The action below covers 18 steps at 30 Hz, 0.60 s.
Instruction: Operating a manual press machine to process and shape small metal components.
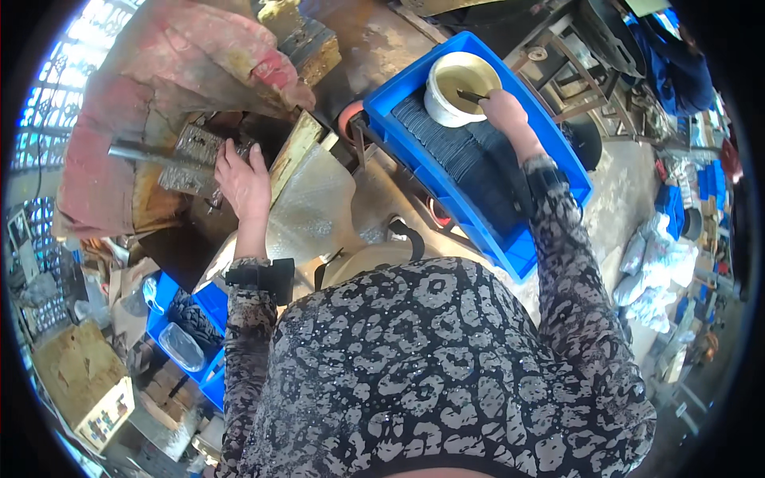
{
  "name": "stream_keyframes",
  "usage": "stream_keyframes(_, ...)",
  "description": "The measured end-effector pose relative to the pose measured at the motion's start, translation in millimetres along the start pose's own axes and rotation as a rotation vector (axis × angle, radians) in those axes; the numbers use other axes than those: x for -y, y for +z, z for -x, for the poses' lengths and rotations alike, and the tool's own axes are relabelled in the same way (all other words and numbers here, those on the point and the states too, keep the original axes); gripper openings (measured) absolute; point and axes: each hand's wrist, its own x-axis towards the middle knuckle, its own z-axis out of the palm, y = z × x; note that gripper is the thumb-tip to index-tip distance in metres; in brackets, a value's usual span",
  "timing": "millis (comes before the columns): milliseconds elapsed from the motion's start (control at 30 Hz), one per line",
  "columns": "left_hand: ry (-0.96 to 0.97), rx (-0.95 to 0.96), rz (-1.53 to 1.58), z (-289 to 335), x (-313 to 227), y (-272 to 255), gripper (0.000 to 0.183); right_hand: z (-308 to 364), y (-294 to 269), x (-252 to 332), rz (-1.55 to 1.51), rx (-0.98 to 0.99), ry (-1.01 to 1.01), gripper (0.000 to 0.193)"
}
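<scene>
My left hand lies with its fingers apart against a worn metal block, whose grey metal bar sticks out to the left. Over at the upper right, my right hand is closed on a thin dark strip; its far end is over the cloudy liquid in a white bucket. That bucket stands in a blue crate, on top of rows of thin dark flat pieces. Whether the strip is one of those pieces I cannot tell.
A stained red cloth drapes around the metal block. A wooden board stands right of my left hand. Lower left, a blue bin holds dark pieces and a clear plastic tub. White plastic bags lie at the right.
</scene>
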Motion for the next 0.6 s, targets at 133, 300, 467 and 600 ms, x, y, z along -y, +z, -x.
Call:
stream_keyframes(133,0.033,0.031,0.012,0,2,7,0.056,55,28,-27,-0.138,-0.247,-0.024,0.030)
stream_keyframes(300,-0.009,0.136,0.030,-4,4,13,0.057,73,62,-26,-0.162,-0.328,0.024,0.022)
stream_keyframes(467,-0.015,0.187,0.027,-4,4,19,0.059,57,88,-23,-0.249,-0.235,0.175,0.028)
stream_keyframes(600,-0.035,0.251,0.056,-4,4,24,0.060,65,107,-50,-0.657,-0.175,0.343,0.035)
